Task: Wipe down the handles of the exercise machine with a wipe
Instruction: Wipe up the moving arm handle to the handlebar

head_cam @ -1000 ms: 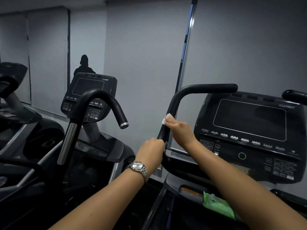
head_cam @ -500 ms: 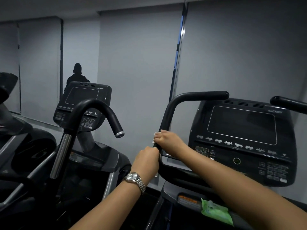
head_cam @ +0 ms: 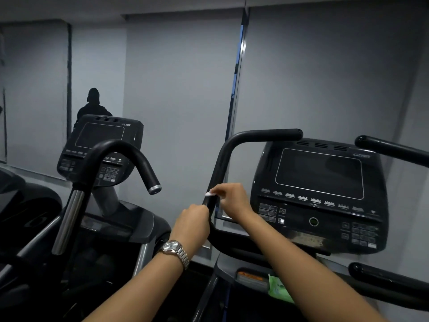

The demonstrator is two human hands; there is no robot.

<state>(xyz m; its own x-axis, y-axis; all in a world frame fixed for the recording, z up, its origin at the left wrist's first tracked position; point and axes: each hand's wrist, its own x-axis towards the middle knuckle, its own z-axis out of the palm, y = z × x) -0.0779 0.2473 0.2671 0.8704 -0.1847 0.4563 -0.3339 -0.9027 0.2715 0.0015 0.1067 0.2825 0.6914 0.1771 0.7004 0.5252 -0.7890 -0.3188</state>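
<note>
The machine's black left handle (head_cam: 234, 145) rises from the base and bends right over the console. My right hand (head_cam: 232, 201) holds a small white wipe (head_cam: 209, 194) against the handle's upright part, fingers curled round it. Just below, my left hand (head_cam: 192, 226), with a silver watch on the wrist, grips the same handle. The right handle (head_cam: 390, 148) sticks in from the right edge, untouched.
The dark console (head_cam: 320, 194) stands right behind the handle. A green wipe packet (head_cam: 277, 290) lies on the machine's tray below. A second machine with a curved handle (head_cam: 130, 154) and its own console stands to the left. Grey blinds fill the background.
My right hand with the wipe slid down the handle to my left hand, then moved back up slightly. The camera tilted, so the machine sits lower in view.
</note>
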